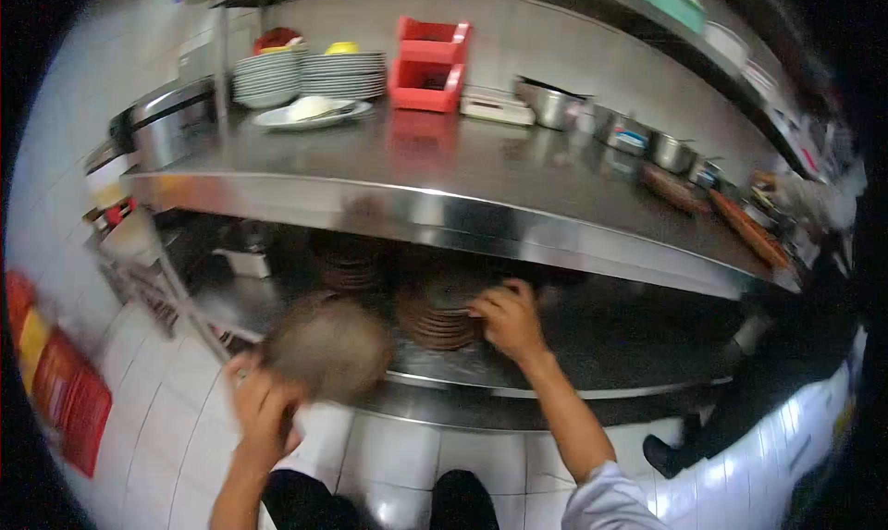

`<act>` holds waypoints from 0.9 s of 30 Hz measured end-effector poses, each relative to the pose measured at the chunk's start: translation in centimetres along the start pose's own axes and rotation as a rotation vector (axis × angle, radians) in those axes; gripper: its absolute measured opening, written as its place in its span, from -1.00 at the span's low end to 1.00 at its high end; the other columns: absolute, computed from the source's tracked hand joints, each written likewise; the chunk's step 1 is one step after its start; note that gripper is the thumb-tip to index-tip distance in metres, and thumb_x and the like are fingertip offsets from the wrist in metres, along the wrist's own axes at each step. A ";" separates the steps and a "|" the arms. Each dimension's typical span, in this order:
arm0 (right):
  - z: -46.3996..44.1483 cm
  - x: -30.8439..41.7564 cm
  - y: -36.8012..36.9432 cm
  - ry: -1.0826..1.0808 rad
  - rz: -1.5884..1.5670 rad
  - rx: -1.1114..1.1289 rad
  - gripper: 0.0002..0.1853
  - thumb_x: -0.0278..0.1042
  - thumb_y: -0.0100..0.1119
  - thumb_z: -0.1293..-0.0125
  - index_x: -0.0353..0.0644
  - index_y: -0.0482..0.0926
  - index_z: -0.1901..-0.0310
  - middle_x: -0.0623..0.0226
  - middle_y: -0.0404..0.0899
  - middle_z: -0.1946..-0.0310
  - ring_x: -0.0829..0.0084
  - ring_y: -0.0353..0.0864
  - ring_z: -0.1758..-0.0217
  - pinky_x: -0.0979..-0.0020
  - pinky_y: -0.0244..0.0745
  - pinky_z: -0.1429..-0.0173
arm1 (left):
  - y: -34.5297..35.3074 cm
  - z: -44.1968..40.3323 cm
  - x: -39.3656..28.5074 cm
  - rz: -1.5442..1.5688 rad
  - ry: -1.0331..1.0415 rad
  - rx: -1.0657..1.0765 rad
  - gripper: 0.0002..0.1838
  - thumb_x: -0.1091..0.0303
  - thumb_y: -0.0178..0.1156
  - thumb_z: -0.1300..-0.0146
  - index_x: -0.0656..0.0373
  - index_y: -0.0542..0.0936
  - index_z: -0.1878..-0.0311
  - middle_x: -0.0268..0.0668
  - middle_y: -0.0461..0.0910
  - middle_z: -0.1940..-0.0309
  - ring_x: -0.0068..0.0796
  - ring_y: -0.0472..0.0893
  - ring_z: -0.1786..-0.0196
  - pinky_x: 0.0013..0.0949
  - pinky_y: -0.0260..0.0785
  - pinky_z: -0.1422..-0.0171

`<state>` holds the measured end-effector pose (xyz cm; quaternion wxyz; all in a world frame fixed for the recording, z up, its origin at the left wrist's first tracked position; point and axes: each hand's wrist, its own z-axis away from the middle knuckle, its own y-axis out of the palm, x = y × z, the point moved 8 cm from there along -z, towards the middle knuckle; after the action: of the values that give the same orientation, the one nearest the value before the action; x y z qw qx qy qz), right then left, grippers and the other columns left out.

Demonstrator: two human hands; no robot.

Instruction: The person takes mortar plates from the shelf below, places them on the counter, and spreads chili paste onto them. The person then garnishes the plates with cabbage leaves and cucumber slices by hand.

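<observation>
My left hand (262, 405) is closed on the edge of a round, flat, grey-brown plate (331, 350), blurred by motion, held in front of the lower shelf. Over that shelf, my right hand (511, 322) has its fingers bent around the right edge of the top plate (453, 292) of a stack. The stack of brown plates (438, 331) sits near the shelf's front edge. Further back and to the left stands a second brown stack (350, 269), partly in shadow.
The steel counter (518, 174) above carries stacked white plates (342, 75), an oval dish (277, 117), red bins (427, 86), a scale (497, 107) and metal pots (552, 104). A small container (247, 260) sits on the lower shelf (610, 331). A person's dark-clothed leg (754, 387) is at right.
</observation>
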<state>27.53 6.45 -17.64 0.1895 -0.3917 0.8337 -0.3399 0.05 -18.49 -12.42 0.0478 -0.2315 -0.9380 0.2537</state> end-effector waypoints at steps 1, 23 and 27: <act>-0.3 -0.5 1.7 0.034 -0.051 0.070 -0.63 -0.57 0.26 -0.03 0.06 0.74 0.11 0.43 0.74 0.12 0.39 0.66 -0.07 -0.06 0.26 -0.48 | -1.5 1.2 -0.8 -0.132 0.067 0.076 -0.90 0.33 0.26 -0.05 -0.03 0.56 0.34 -0.34 0.58 0.36 -0.23 0.55 0.28 0.12 0.23 -0.21; -7.4 -33.4 -48.0 0.900 0.123 0.182 -0.76 -0.32 0.13 -0.44 -0.26 0.74 0.12 0.12 0.78 0.23 0.09 0.77 0.29 0.22 0.65 0.14 | 26.5 -37.1 -14.3 0.505 -0.048 0.695 -0.56 0.20 0.51 -0.02 -0.16 0.75 -0.05 -0.41 0.63 -0.22 -0.29 0.55 -0.28 0.03 0.33 -0.31; -9.2 -61.3 -43.6 0.717 0.395 0.333 -0.76 -0.37 0.13 -0.39 -0.23 0.72 0.04 -0.01 0.71 0.01 0.00 0.69 -0.03 0.09 0.57 -0.14 | 27.2 -42.4 -20.2 0.242 -0.262 0.795 -0.42 0.00 0.43 -0.20 0.04 0.62 -0.24 -0.20 0.53 -0.37 -0.25 0.43 -0.48 0.20 0.00 -0.31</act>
<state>83.17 38.12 22.96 0.0104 -0.0462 0.8395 -0.5413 37.92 12.26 11.33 -0.0161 -0.2693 -0.7316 0.6261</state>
